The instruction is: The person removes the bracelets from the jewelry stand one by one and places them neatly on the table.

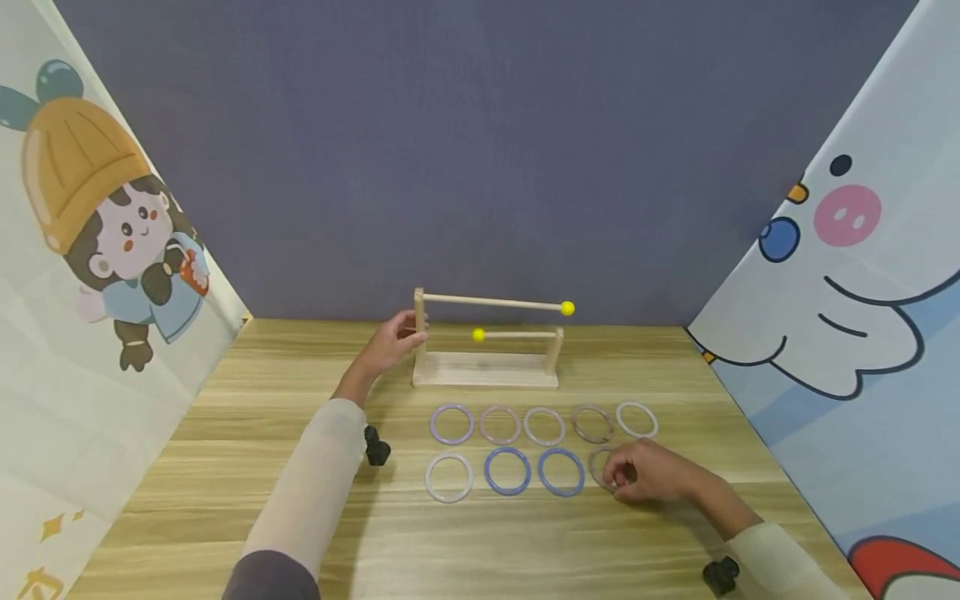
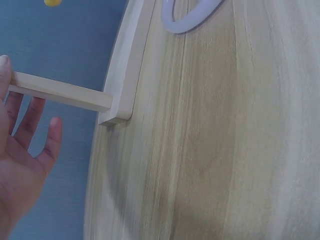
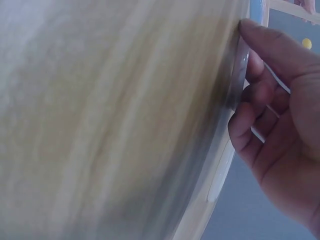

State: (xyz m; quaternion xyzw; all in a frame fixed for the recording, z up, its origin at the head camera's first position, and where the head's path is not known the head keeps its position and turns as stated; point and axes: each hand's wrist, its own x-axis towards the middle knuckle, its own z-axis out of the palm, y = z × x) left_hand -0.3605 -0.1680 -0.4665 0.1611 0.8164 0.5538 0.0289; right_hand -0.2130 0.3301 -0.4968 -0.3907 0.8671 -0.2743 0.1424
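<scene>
At the back of the table stands a wooden stand (image 1: 487, 379) with two upright posts, each bearing a horizontal rod tipped with a yellow ball. My left hand (image 1: 385, 343) holds its taller left post (image 2: 60, 91) between thumb and fingers. At the front right, my right hand (image 1: 654, 472) pinches a brownish ring (image 1: 592, 468) by its right side. In the right wrist view the ring's edge (image 3: 241, 65) shows between thumb and fingers. Left of it lie two blue rings (image 1: 561, 451) and a clear whitish ring (image 1: 427, 478).
Behind these is a row of several rings, from a purple ring (image 1: 432, 425) at the left to a white ring (image 1: 637, 404) at the right. A dark panel (image 1: 480, 167) rises behind the table (image 1: 300, 367). Printed cartoon panels (image 1: 810, 308) flank both sides.
</scene>
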